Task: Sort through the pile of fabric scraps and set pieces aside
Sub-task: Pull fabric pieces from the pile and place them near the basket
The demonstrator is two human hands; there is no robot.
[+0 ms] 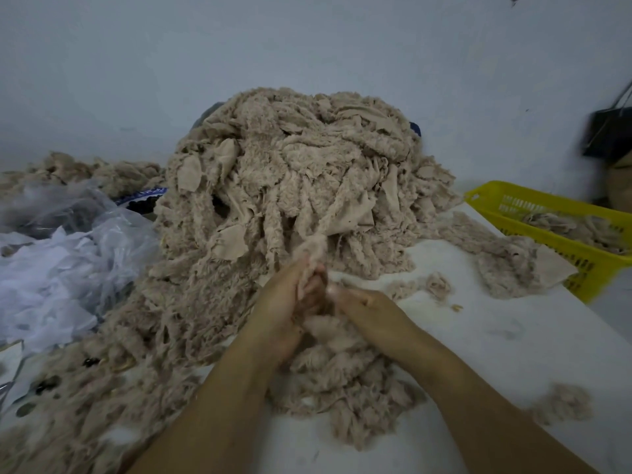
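Observation:
A tall pile of beige fleecy fabric scraps (301, 172) fills the middle of the white table (513, 336) and spills toward me on the left. My left hand (284, 302) grips a long fuzzy strip (316, 246) that runs up into the pile. My right hand (372, 309) meets it from the right, fingers curled on the same strip just below. A smaller heap of scraps (342, 374) lies under and between my forearms. Blur hides the fingertips.
A yellow plastic basket (588, 230) holding some scraps stands at the right edge. Clear and white plastic bags (58, 261) lie on the left. Loose scraps (513, 261) lie by the basket, and a tuft (564, 401) lies near right. A dark bag (612, 131) hangs far right.

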